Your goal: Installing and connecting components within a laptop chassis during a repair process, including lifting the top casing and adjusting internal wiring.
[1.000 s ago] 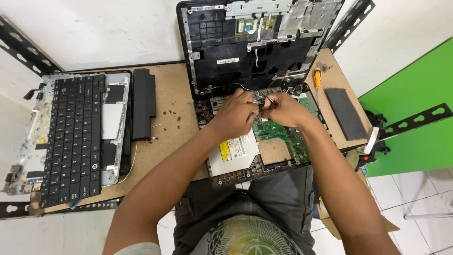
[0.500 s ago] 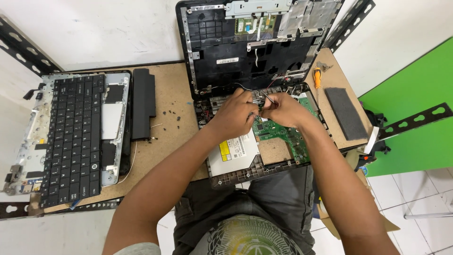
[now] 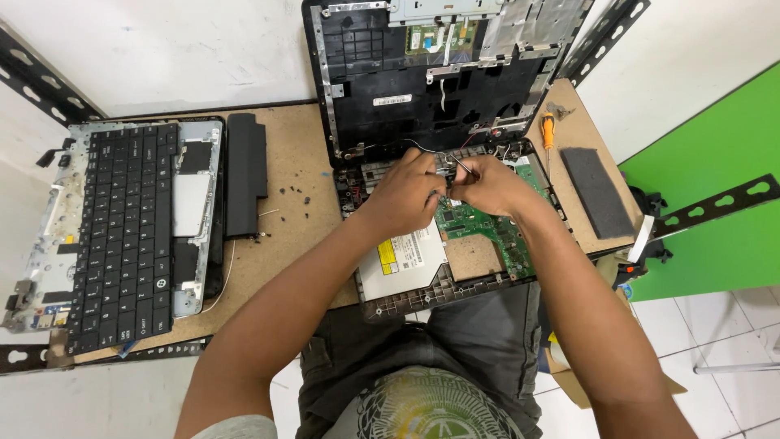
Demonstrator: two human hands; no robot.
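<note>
Hands meet at centre frame over an opened laptop base: left hand and right hand, fingers narrowed, both pinching a small metal part with thin wires at the hinge edge. Risk as I judge it: tugging could tear those wires or scrape the green circuit board just below. Forearms angle up from the bottom edge, wrists bent inward, knuckles almost touching.
</note>
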